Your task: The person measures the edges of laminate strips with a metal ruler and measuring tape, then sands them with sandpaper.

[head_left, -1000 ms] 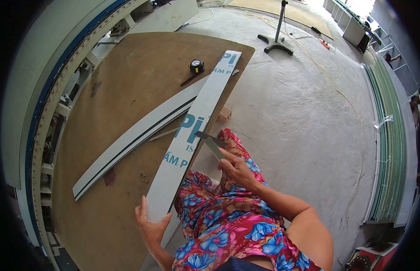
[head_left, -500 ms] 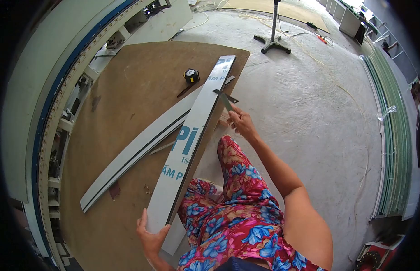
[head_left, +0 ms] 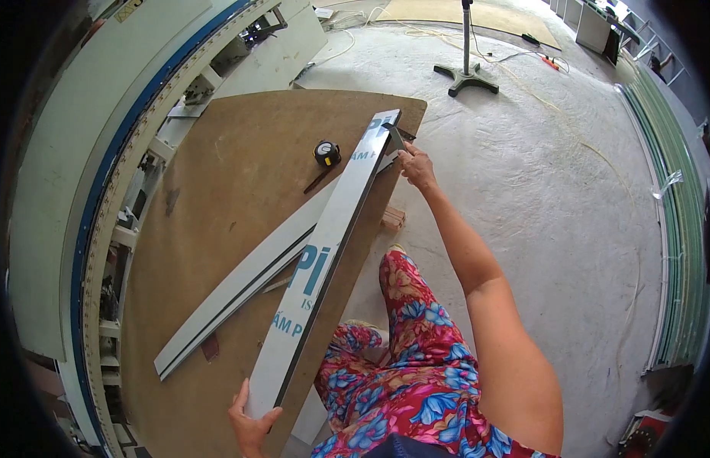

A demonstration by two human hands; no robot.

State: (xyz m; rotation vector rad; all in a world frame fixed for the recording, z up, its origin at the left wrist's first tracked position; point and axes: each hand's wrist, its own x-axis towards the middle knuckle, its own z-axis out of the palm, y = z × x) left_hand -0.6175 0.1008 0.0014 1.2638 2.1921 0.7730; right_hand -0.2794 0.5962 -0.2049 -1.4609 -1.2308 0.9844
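Head view: noted a long white panel with blue-green lettering [head_left: 344, 202], lying lengthwise on a large brown board-topped counter [head_left: 210, 191] and crossing over a white panel with dark lengthwise stripes [head_left: 240, 282]. Steadying the lettered panel at its near end with the left hand [head_left: 252, 424]; holding a small angled metal tool, possibly a square [head_left: 396, 136], in the right hand [head_left: 417, 166], with its dark part reaching onto the panel near the far end. Judged partway through handling: already laid out and held in position, tool already brought to the far end. Cannot make out any fresh line or cut beside the tool, nor tell whether contact is firm; cannot fix the remaining work from this view. Pose, right: reaching far forward with arm nearly straight, fingers closed narrowly round the tool, just beside the panel's right edge. Pose, left: placed low and close to the body, thumb spread toward the right edge, fingers along the left edge, moderately wide round the panel's end. Also recorded: a black-and-yellow tape measure [head_left: 326, 153] left of the lettered panel, near its upper half, and a small dark red scrap [head_left: 210, 347] beside the striped panel's lower edge.
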